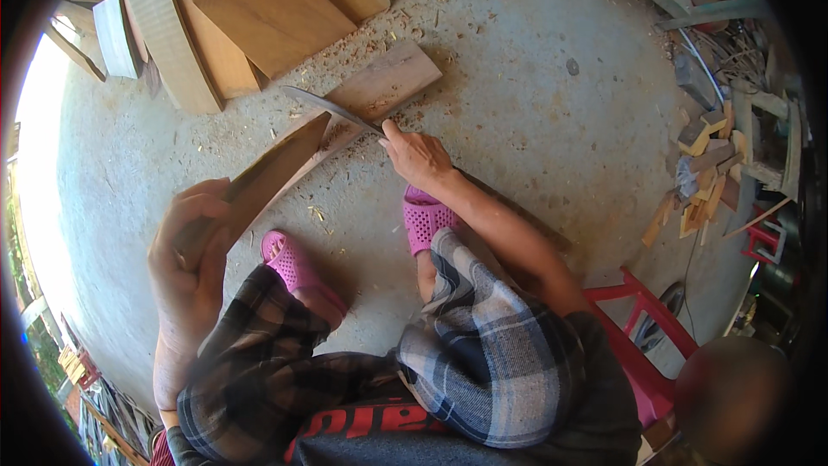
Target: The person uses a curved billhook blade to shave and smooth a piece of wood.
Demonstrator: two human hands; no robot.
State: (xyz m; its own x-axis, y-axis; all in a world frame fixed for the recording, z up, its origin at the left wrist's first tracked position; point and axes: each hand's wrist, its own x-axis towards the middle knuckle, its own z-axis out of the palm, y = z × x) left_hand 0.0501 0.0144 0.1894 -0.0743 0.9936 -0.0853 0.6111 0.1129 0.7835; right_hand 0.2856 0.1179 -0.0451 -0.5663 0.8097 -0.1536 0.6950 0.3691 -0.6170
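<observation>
In my left hand point(191, 237) is a narrow wooden board point(280, 164), the fingers wrapped round its near end. Its far end tilts up and away to the right, over a thicker plank point(392, 78) on the floor. My right hand point(417, 155) is closed on a long curved knife point(336, 109), whose dark blade points to the far left. The blade crosses the far tip of the held board; whether they touch I cannot tell. A dark strip point(517, 211) runs out behind my right forearm, possibly the knife's long handle.
Wood chips and shavings point(345, 56) litter the concrete floor. Large boards point(250, 9) lean at the far left. Offcuts point(711, 173) are heaped at the right, near a wooden frame point(785, 138). A red plastic chair point(642, 319) stands behind my right arm. My feet wear pink sandals point(427, 217).
</observation>
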